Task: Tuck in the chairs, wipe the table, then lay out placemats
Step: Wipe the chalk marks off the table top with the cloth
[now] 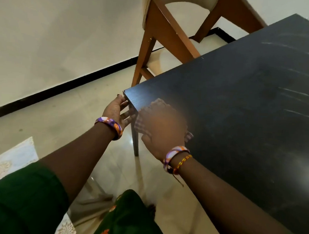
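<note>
The dark table (240,107) fills the right of the view, with pale wipe streaks on its top. My right hand (162,128), blurred, presses a checked cloth (188,136) flat on the table's near corner. My left hand (117,108) is cupped just below and beside that corner, fingers spread and touching the edge, with nothing in it. A wooden chair (165,33) with a cream seat stands at the table's far side, its seat partly under the tabletop.
A cream wall with a black skirting board (62,88) runs across the left. The floor is glossy pale tile. A patterned rug (10,157) lies at the lower left. The table leg (135,141) stands below the corner.
</note>
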Action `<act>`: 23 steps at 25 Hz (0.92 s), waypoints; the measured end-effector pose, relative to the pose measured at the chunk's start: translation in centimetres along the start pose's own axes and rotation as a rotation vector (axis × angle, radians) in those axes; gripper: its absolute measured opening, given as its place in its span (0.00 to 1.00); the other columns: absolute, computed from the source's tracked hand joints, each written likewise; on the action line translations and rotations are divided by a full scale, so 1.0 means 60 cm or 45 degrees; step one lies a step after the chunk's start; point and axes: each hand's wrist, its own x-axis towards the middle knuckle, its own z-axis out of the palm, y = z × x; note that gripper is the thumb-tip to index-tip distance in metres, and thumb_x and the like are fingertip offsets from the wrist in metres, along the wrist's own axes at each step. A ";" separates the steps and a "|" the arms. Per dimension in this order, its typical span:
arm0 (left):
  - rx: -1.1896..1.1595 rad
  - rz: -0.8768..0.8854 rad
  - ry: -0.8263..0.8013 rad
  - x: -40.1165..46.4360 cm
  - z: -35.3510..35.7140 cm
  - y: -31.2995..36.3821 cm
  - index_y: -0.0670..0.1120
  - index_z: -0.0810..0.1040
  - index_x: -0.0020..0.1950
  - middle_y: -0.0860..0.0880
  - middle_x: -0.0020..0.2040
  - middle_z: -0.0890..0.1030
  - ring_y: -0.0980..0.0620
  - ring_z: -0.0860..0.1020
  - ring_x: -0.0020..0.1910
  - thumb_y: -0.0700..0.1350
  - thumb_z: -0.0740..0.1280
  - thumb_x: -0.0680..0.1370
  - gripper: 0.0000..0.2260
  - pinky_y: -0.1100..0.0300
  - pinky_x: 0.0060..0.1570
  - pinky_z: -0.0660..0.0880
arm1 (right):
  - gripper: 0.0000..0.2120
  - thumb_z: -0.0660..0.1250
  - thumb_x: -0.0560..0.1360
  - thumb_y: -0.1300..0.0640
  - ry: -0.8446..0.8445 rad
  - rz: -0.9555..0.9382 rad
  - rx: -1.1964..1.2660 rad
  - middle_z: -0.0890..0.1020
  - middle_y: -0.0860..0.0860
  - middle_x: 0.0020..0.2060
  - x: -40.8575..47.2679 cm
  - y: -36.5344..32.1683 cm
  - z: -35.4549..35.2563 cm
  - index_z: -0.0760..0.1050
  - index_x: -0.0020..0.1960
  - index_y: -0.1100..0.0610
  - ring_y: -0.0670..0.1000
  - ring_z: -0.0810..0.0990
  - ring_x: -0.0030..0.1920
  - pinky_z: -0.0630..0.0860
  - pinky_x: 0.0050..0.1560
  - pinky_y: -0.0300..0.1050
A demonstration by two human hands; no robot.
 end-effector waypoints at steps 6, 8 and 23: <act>0.093 -0.047 -0.002 -0.024 -0.005 -0.027 0.45 0.76 0.52 0.47 0.48 0.78 0.49 0.77 0.48 0.53 0.59 0.79 0.13 0.56 0.43 0.76 | 0.28 0.57 0.76 0.43 -0.064 -0.051 0.070 0.55 0.51 0.76 0.049 -0.016 -0.010 0.57 0.74 0.43 0.62 0.53 0.74 0.56 0.67 0.60; 0.348 0.079 0.051 -0.036 0.009 -0.049 0.44 0.76 0.49 0.47 0.47 0.79 0.48 0.77 0.46 0.52 0.60 0.79 0.12 0.56 0.44 0.76 | 0.27 0.56 0.75 0.41 0.012 -0.053 0.082 0.58 0.48 0.76 -0.032 0.016 -0.007 0.59 0.73 0.42 0.59 0.56 0.74 0.58 0.63 0.56; 2.385 1.127 0.017 -0.145 0.050 -0.160 0.36 0.58 0.74 0.40 0.76 0.58 0.42 0.56 0.76 0.51 0.50 0.82 0.25 0.52 0.75 0.53 | 0.27 0.50 0.76 0.37 0.034 0.558 -0.037 0.56 0.47 0.76 -0.232 0.146 -0.018 0.57 0.74 0.40 0.58 0.57 0.73 0.59 0.63 0.59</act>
